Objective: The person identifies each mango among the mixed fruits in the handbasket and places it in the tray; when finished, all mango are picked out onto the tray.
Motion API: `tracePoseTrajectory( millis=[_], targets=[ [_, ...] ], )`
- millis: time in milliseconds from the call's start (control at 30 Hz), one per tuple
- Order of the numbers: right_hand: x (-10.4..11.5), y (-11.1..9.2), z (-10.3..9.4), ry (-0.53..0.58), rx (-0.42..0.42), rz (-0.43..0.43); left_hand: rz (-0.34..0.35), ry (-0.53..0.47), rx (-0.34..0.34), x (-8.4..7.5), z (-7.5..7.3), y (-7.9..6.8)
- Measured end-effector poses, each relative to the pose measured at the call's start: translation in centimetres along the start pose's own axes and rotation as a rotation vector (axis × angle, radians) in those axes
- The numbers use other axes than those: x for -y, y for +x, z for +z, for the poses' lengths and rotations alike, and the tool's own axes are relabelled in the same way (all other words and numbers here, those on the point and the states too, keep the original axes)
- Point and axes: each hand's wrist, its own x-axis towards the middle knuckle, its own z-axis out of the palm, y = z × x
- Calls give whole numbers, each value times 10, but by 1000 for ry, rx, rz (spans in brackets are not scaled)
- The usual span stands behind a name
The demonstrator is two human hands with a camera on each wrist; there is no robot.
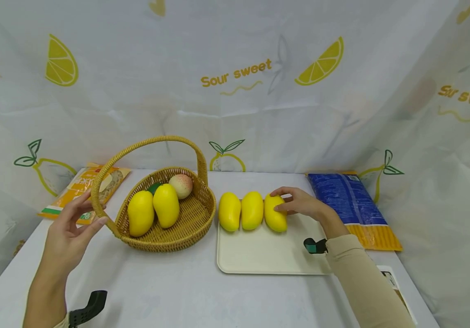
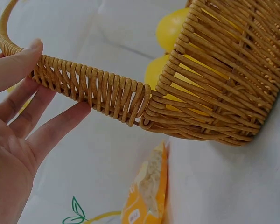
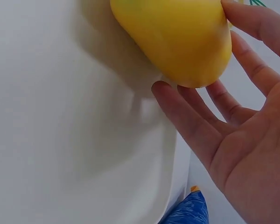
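My left hand reaches the lower left end of the wicker basket's handle, with the thumb on top and straight fingers underneath, touching it lightly. The basket holds two yellow mangoes, a peach and a green item behind them. Three more mangoes lie in a row at the far edge of a cream tray. My right hand rests against the rightmost mango, with its fingers spread loosely about the mango's end.
A blue bag lies to the right of the tray. An orange snack packet lies behind the basket at the left. A lemon-print cloth covers the table and the walls around it. A card lies at the table's near right edge.
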Motion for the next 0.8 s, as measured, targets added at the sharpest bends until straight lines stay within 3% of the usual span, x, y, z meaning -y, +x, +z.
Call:
tracePoseTrajectory(
  millis=[267,800],
  targets=[
    [3,-2,-5,-36,1,-19,1,5,-3,4,0,1],
    [9,-1,-11,-90,-110,-62,19,-5,-3,3,0,0]
  ],
)
